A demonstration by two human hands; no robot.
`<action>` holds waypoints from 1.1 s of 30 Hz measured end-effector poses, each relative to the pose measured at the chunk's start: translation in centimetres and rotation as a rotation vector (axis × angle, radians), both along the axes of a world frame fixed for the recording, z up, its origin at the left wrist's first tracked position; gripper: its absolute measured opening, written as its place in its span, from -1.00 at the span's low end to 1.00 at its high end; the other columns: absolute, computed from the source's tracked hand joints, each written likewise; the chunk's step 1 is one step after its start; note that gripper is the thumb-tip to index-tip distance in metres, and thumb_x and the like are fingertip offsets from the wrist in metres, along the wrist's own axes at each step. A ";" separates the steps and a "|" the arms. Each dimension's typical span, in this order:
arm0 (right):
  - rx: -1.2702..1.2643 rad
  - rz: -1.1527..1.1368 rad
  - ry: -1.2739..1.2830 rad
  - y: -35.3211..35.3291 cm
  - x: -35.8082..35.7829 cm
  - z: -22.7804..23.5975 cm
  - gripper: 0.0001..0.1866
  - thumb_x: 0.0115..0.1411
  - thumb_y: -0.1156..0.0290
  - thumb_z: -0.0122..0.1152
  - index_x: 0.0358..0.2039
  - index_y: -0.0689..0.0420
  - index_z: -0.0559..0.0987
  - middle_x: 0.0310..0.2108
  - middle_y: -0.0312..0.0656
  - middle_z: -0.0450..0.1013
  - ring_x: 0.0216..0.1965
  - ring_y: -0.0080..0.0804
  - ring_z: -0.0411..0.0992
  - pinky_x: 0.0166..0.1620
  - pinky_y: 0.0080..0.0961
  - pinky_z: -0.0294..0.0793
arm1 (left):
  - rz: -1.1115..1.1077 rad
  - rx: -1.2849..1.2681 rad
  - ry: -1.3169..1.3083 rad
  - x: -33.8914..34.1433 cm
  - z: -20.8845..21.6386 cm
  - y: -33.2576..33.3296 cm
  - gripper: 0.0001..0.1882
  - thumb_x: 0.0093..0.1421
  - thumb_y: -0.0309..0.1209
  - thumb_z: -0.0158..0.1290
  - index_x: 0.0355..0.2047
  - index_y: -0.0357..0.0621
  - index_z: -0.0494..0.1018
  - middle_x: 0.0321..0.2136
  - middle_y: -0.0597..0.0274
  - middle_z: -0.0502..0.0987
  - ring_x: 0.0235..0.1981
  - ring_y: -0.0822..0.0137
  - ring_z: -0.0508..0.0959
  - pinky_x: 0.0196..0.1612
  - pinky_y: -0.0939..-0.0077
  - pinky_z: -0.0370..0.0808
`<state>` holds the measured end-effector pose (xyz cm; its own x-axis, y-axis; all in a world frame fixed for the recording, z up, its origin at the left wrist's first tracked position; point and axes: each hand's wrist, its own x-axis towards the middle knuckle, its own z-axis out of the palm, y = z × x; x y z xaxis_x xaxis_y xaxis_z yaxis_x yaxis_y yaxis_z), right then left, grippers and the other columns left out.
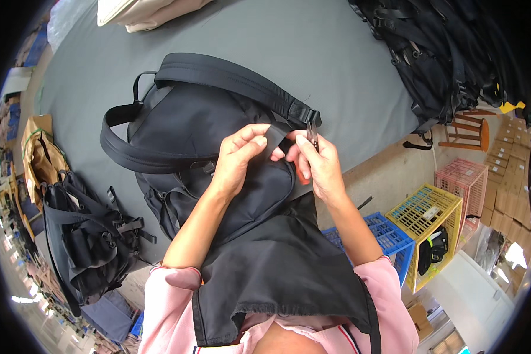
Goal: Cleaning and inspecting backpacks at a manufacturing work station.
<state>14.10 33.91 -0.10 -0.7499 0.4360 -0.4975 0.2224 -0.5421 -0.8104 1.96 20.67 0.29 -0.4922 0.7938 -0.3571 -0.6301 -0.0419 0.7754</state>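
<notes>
A black backpack point(209, 121) lies on the grey table point(336, 65), its padded shoulder straps point(218, 71) arching over the far and left sides. My left hand point(237, 154) pinches a flat black strap piece point(275, 135) over the bag's right part. Close beside it, my right hand point(323, 165) is closed around thread snips point(312, 134); their dark blades point away from me and an orange part shows below the fingers. Some right fingers also touch the strap piece. A loose thread point(308, 100) stands up near the shoulder strap's end.
More black backpacks are heaped at the far right point(436, 53) and at the left point(91, 236). A cream bag point(147, 12) sits at the far edge. Blue point(389, 236), yellow point(428, 218) and pink crates point(463, 183) stand on the floor at right, near a wooden stool point(469, 133).
</notes>
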 end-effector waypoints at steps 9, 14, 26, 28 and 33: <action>0.659 0.071 -0.108 4.9 -1.6 -0.6 -0.77 0.20 0.30 0.16 -0.26 0.21 0.52 -0.47 -0.33 0.45 -0.62 -0.74 0.25 -0.57 -0.72 0.24 | 0.055 0.006 0.103 1.1 -0.8 -0.7 -0.76 0.23 -0.30 0.05 -0.53 -0.10 0.37 -0.51 0.31 0.45 -0.47 0.48 0.46 -0.27 0.56 0.38; 0.223 0.493 -0.137 6.5 -0.8 -1.0 -0.69 0.02 0.34 0.37 -0.27 0.21 0.53 -0.50 -0.47 0.34 -0.54 -0.79 0.22 -0.51 -0.76 0.20 | 0.130 -0.092 0.146 0.9 -1.3 -1.5 -0.80 0.20 -0.39 0.05 -0.56 -0.13 0.37 -0.51 0.34 0.46 -0.51 0.54 0.42 -0.39 0.61 0.39; 0.014 0.271 0.082 3.9 -2.1 3.9 -0.75 0.03 0.43 0.33 -0.27 0.21 0.54 -0.61 -0.50 0.35 -0.71 -0.84 0.11 -0.66 -0.81 0.02 | 0.244 -0.060 0.239 0.4 0.5 -4.6 -0.73 0.19 -0.61 -0.12 -0.08 -0.27 0.32 -0.46 0.26 0.47 -0.54 0.55 0.41 -0.48 0.67 0.40; 0.102 0.255 0.099 3.7 -2.6 4.7 -0.74 0.03 0.41 0.34 -0.27 0.21 0.54 -0.61 -0.50 0.35 -0.70 -0.84 0.10 -0.66 -0.81 0.02 | 0.266 -0.090 0.174 0.0 0.3 -5.4 -0.77 0.22 -0.55 -0.07 -0.10 -0.25 0.35 -0.46 0.30 0.47 -0.52 0.54 0.42 -0.41 0.65 0.42; 0.114 0.304 0.128 4.0 -2.7 4.6 -0.71 0.03 0.39 0.34 -0.25 0.23 0.54 -0.58 -0.48 0.37 -0.69 -0.83 0.08 -0.64 -0.80 0.01 | 0.261 -0.135 0.185 0.6 -1.1 -6.0 -0.79 0.20 -0.53 -0.12 -0.15 -0.24 0.39 -0.49 0.37 0.43 -0.51 0.59 0.38 -0.47 0.69 0.33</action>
<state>11.42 37.95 4.46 -0.9073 0.2303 -0.3518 0.2525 -0.3706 -0.8938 2.60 14.72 -0.77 -0.7387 0.5843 -0.3360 -0.4598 -0.0724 0.8851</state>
